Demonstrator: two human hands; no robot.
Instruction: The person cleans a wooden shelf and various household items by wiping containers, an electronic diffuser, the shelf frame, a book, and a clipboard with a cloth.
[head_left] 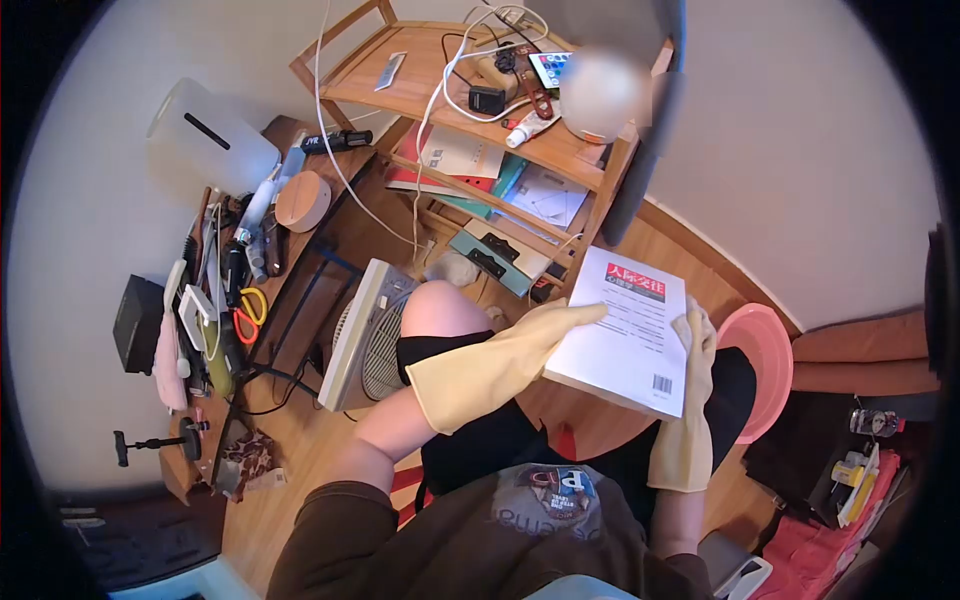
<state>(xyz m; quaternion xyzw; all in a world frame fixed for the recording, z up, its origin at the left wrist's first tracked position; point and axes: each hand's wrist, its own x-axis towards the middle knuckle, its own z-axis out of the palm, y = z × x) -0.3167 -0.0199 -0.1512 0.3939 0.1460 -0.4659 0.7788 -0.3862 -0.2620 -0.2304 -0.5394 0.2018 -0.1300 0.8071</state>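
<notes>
A thick white book (622,335) with a red and grey title block and a barcode is held up over my lap, its printed cover facing up. My left hand (560,335), in a cream rubber glove, grips its left edge with the thumb on the cover. On the opposite edge, my right hand (697,335), gloved the same way, is closed round the side, most of its fingers hidden behind the book.
A wooden shelf (400,70) with cables, a phone, tubes and folders stands ahead. At the left is a cluttered narrow table (325,205), beside a grey-white fan-like appliance (365,330). A pink basin (775,370) lies right of my knee; bags and boxes are lower right.
</notes>
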